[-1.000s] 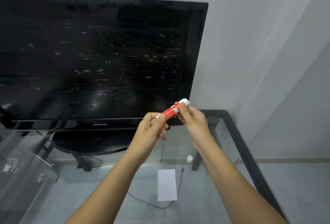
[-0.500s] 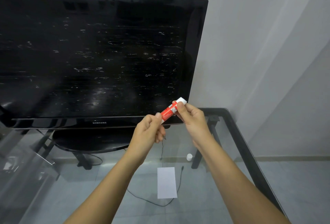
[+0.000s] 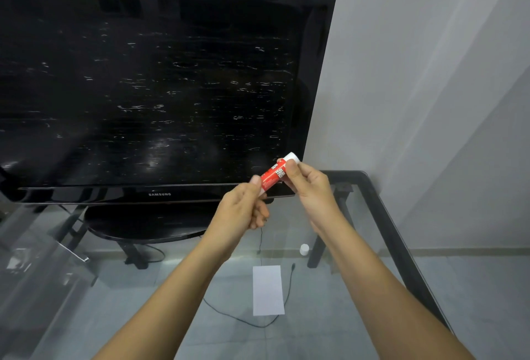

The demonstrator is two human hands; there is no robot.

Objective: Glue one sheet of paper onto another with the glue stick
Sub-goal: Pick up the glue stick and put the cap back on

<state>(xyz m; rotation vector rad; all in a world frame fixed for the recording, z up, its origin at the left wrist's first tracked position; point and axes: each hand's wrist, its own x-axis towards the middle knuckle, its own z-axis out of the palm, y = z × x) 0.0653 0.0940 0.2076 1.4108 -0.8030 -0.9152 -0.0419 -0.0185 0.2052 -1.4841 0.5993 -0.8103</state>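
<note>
A: Head view, starting nearest: a white sheet of paper (image 3: 268, 290) lies flat on the glass surface (image 3: 381, 210), between the forearms, with a thin black cable (image 3: 289, 282) curling beside it. I can only make out one sheet.

B: And the small white thing past it?

A: A cap (image 3: 304, 248), standing on the glass, apart from the paper. Probably the glue stick's.

B: Where is the stick?

A: Up in the air over the surface. The glue stick (image 3: 275, 174) is tilted, white end up and to the right. The left hand (image 3: 243, 207) pinches its lower end; the right hand (image 3: 309, 184) pinches the upper body, thumb on the label.

B: What has changed in the last second?

A: Little. The grip is the same; less red shows between the hands, so they sit closer. I judge they are twisting the base to raise the glue. No glue has reached the paper yet.

B: Behind?

A: A dark television (image 3: 160, 87) on its stand.
</note>
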